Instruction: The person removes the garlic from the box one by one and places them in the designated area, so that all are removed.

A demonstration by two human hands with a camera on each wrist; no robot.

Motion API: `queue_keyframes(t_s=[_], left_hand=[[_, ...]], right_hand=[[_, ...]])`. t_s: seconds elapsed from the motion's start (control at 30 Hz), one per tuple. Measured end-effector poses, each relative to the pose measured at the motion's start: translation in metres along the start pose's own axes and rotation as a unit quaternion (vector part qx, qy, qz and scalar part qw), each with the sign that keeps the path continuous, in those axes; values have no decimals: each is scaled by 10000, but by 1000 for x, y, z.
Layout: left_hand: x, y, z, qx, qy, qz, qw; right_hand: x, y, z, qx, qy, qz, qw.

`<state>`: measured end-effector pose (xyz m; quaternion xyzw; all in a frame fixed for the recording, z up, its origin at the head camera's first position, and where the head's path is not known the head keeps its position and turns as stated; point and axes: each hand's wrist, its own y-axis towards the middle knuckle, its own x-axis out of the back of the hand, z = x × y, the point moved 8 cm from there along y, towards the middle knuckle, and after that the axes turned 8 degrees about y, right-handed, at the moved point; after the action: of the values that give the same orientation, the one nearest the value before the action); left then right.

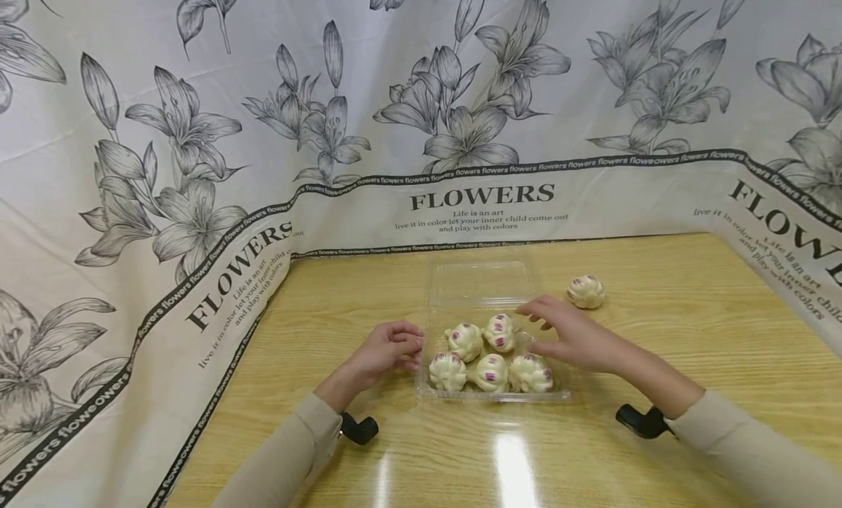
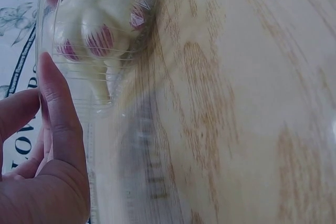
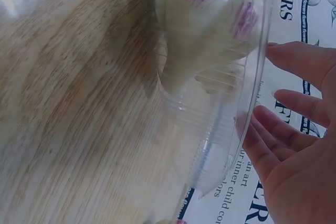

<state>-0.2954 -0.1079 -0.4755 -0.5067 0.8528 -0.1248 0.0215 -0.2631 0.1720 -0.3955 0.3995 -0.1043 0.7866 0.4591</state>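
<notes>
A clear plastic clamshell box (image 1: 493, 395) holds several cream garlic bulbs (image 1: 492, 373) with purple patches. At its left side is my left hand (image 1: 388, 351); the left wrist view shows one straight digit (image 2: 59, 111) against the outer wall, beside a bulb (image 2: 94, 30). My right hand (image 1: 572, 336) is at the box's right rim, fingers spread and apart from each other. In the right wrist view, its fingertips (image 3: 260, 116) come up to the clear wall, and nothing is seen gripped. A bulb (image 3: 205, 24) shows through the plastic there.
A single garlic bulb (image 1: 585, 292) lies on the wooden table (image 1: 342, 296) beyond my right hand. The transparent lid (image 1: 479, 281) is folded back behind the box. A flower-printed cloth (image 1: 473, 208) rises at the table's back and sides.
</notes>
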Motion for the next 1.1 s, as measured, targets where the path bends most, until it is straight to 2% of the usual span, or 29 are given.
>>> queue_keyframes(t_s=[0.27,0.6,0.83,1.1], left_hand=[[0,0,1,17,25,-9,10000],[0,2,0,31,19,-26,10000],[0,3,2,48,39,-24,10000],[1,2,2,48,12,-11,10000]], right_hand=[[-11,13,2,272,-200,74,9994],[-25,25,4,557,-439,494,9963],[-26,26,1,448,-637,577,9953],[-24,26,-5,217,-417,585,9972]])
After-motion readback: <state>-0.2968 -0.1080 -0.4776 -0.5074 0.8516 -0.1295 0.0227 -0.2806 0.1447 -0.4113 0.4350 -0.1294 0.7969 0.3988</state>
